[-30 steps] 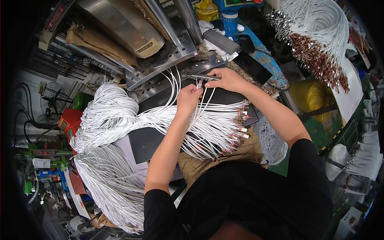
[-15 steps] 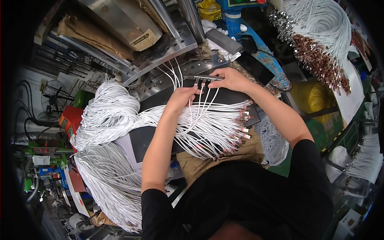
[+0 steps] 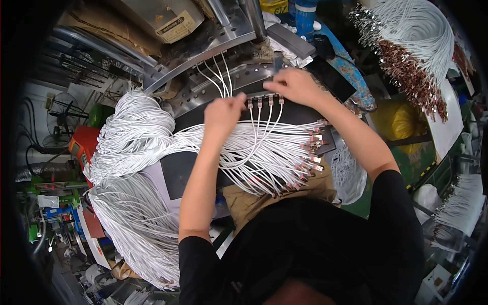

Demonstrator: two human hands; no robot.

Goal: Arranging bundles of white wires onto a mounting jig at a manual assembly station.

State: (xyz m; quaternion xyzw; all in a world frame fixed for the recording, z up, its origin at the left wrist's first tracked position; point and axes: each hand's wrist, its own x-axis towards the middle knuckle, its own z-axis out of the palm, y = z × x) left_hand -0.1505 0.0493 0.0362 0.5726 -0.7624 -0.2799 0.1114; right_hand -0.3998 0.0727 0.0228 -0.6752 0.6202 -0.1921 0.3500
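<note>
Several white cables with metal-ended plugs (image 3: 270, 101) are lined up along a narrow dark metal bar (image 3: 264, 96) over the black work surface. By the bar's left end is my left hand (image 3: 221, 118), its fingers curled and blurred, so what they hold cannot be made out. Just above the bar, toward its right end, my right hand (image 3: 299, 87) has bent fingers whose tips are smeared by motion. Below both hands a thick spread of white cables (image 3: 269, 152) lies with its plug ends (image 3: 312, 160) pointing right.
A perforated steel machine plate (image 3: 203, 48) stands beyond my hands, with several white cables hanging near it. Coiled cable bundles (image 3: 134, 127) fill the left side. A dark phone-like slab (image 3: 333, 81) lies far right. Another cable bundle (image 3: 412, 46) hangs at upper right.
My left hand has shifted slightly left, off the plug it was at. My right hand has risen a little. The plugs now sit in a row along the bar.
</note>
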